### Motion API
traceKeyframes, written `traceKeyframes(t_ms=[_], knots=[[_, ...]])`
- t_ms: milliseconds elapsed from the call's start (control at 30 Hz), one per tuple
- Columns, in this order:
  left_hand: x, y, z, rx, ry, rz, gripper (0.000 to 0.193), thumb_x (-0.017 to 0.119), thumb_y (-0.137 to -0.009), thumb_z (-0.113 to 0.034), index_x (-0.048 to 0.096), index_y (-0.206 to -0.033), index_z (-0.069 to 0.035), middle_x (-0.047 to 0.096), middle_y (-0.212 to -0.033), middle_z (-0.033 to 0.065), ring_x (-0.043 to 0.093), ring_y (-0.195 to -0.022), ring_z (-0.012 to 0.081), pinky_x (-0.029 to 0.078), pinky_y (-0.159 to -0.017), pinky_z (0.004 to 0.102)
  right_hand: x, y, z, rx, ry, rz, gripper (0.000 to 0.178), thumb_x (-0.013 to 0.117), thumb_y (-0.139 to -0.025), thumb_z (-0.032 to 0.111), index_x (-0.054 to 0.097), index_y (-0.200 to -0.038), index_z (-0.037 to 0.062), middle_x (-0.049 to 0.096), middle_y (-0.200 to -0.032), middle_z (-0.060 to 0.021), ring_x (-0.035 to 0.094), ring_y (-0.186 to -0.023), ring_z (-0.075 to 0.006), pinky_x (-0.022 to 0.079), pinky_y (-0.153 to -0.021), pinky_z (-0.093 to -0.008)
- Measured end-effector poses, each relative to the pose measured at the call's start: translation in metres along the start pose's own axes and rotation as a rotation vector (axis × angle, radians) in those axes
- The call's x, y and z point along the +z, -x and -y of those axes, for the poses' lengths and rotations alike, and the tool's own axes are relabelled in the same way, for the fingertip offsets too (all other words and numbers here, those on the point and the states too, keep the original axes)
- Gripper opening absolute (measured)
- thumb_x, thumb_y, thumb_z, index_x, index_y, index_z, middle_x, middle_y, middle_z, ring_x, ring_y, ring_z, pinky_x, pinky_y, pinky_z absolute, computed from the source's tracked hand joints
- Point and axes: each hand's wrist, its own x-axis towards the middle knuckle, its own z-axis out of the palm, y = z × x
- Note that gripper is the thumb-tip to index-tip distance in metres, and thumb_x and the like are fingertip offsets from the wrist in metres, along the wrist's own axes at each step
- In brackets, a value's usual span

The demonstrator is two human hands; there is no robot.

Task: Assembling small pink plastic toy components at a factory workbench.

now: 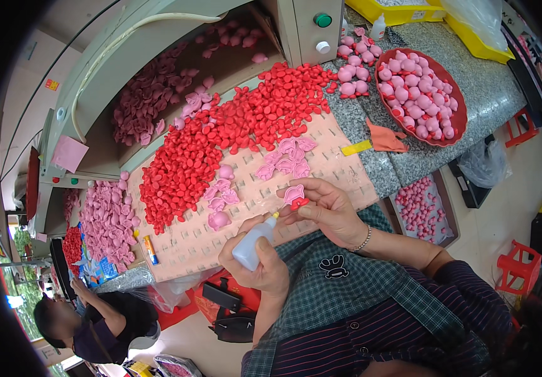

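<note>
Seen from the head camera, the worker's two bare hands meet low over a peach-coloured, patterned work surface [349,173], close in front of a green checked apron [312,276]. The left hand [271,274] comes up from below with its forearm steep, fingers and thumb wrapped around a soft, translucent whitish squeeze bottle [246,252]; the bottle leans up and to the right, its narrow yellowish nozzle [276,215] near the other hand's fingertips. The right hand [336,212] reaches in from the right, forearm slanting, a beaded bracelet [366,237] at the wrist. Its thumb and fingers are bent, pinching a small pink-and-red moulded piece [294,195], pink part uppermost, just above the nozzle. I can't tell whether nozzle and piece touch. Beyond the hands lie crinkled pink hollow pieces [287,157] and a broad heap of glossy red oval pieces [183,166].
</note>
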Motion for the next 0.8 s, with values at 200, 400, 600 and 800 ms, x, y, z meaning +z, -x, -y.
traceKeyframes(t_ms=[200,400,600,800], knots=[[-0.0005,0.0006,-0.0006,-0.005,0.017,-0.017,0.024,0.054,-0.095,-0.004,0.037,-0.11,0.003,0.059,-0.1,0.0285,0.066,-0.092,0.0342,0.056,-0.085,0.0439,0.0001,-0.0004,0.0002,0.007,-0.006,-0.006,0.044,0.056,-0.096,-0.002,0.044,-0.138,0.0015,0.056,-0.135,-0.0199,0.065,-0.111,-0.0252,0.055,-0.096,-0.0388],[-0.002,0.0008,0.0002,-0.004,0.013,-0.014,0.024,0.054,-0.095,-0.004,0.037,-0.11,0.003,0.059,-0.1,0.0273,0.066,-0.093,0.034,0.056,-0.085,0.0447,-0.0002,0.0002,-0.0005,0.021,-0.015,-0.01,0.045,0.056,-0.095,-0.002,0.044,-0.138,0.0016,0.056,-0.134,-0.0197,0.065,-0.111,-0.0247,0.055,-0.096,-0.0381],[-0.0021,0.0002,0.0005,-0.022,0.065,0.006,0.025,0.055,-0.095,-0.005,0.038,-0.11,0.003,0.059,-0.101,0.0263,0.066,-0.094,0.0336,0.057,-0.086,0.0448,-0.0013,0.0,-0.0021,0.023,0.013,-0.009,0.045,0.056,-0.095,-0.003,0.044,-0.138,0.0013,0.057,-0.133,-0.0193,0.065,-0.11,-0.0244,0.055,-0.096,-0.0374],[-0.0032,-0.0018,0.0001,-0.031,0.032,0.033,0.025,0.056,-0.095,-0.004,0.038,-0.11,0.002,0.06,-0.1,0.0269,0.066,-0.094,0.0339,0.057,-0.085,0.0445,-0.0022,-0.0006,-0.0032,0.033,0.018,-0.005,0.045,0.056,-0.094,-0.004,0.045,-0.138,0.0003,0.057,-0.133,-0.0194,0.066,-0.109,-0.0242,0.056,-0.095,-0.0375]])
